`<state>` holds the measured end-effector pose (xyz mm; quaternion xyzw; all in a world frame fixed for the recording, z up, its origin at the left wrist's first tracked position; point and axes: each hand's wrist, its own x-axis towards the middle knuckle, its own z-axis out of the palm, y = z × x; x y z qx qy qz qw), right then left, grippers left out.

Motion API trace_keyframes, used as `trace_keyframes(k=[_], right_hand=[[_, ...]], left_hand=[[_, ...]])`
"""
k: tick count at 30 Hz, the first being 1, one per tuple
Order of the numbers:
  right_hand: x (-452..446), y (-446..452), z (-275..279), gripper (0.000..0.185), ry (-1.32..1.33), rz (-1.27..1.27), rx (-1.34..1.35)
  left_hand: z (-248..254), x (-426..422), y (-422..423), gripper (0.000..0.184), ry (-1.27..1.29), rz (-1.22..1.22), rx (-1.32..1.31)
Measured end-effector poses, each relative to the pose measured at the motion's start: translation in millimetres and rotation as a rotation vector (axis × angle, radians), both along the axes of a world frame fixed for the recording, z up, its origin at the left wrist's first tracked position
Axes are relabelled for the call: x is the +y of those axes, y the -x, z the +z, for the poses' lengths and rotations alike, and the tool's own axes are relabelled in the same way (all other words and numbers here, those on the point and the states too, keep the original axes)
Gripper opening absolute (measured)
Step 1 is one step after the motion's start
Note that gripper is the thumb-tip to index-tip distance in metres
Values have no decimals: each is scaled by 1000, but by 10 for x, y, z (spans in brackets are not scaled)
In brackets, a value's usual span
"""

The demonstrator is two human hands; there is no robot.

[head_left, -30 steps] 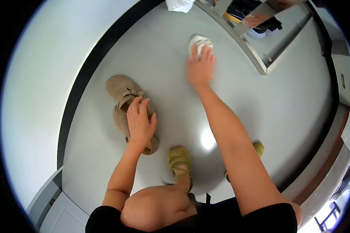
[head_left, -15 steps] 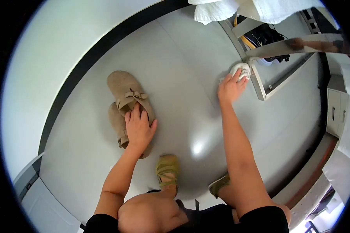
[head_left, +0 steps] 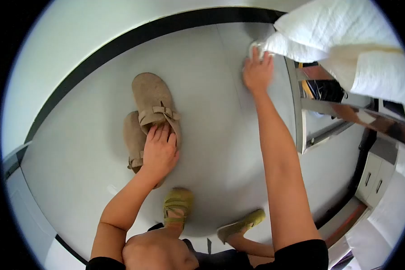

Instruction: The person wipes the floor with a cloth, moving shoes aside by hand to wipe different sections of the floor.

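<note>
The right hand (head_left: 258, 74) reaches forward over the floor (head_left: 207, 112), its fingers slightly apart and laid over the white rag (head_left: 255, 46). The rag is under and just beyond the fingertips; the fingers cover part of it, and its outline is blurred. It lies on the floor near the edge of the white hanging cloth (head_left: 328, 27), to the left of the metal rack (head_left: 364, 118). A black shoe (head_left: 326, 90) shows between the rack bars. The left hand (head_left: 160, 153) is set at the upper brown clog (head_left: 152, 92), with its fingers near one another and the fingertips inside the foot opening. The tips are hidden, so whether they clamp the clog cannot be told. The lower brown clog (head_left: 134, 135) lies beside the first, partly beneath the left hand and forearm in this view. The two clogs are well apart from the rag. Nearer the body, green shoes (head_left: 180, 200) are on both feet.
</note>
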<state>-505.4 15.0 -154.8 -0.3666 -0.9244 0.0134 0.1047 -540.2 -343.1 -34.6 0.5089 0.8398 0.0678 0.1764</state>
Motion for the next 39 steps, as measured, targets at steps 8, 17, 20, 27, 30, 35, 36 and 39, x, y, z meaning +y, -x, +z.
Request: trace_keyframes(k=[8, 17, 20, 27, 30, 35, 36, 39], right_hand=[[508, 198, 240, 54, -42, 159, -668], [1013, 851, -207, 57, 49, -101, -56], [855, 917, -394, 53, -66, 63, 45], [-874, 993, 95, 52, 51, 685, 12], [-975, 928, 190, 51, 160, 798, 58], [-1188, -2, 572, 53, 186, 969, -219], [-1240, -284, 630, 54, 197, 1010, -244], [-1507, -1197, 754, 56, 292, 1089, -376]], left_hand=[[-138, -60, 2, 41, -55, 20, 76], [-172, -34, 23, 32, -43, -8, 63], [-121, -11, 80, 41, -10, -45, 53], [-86, -27, 68, 46, 48, -61, 44], [15, -43, 109, 46, 58, -82, 1], [-37, -136, 68, 44, -5, -104, 63], [-27, -149, 56, 43, -13, -106, 71], [-56, -222, -5, 38, -60, -102, 61]])
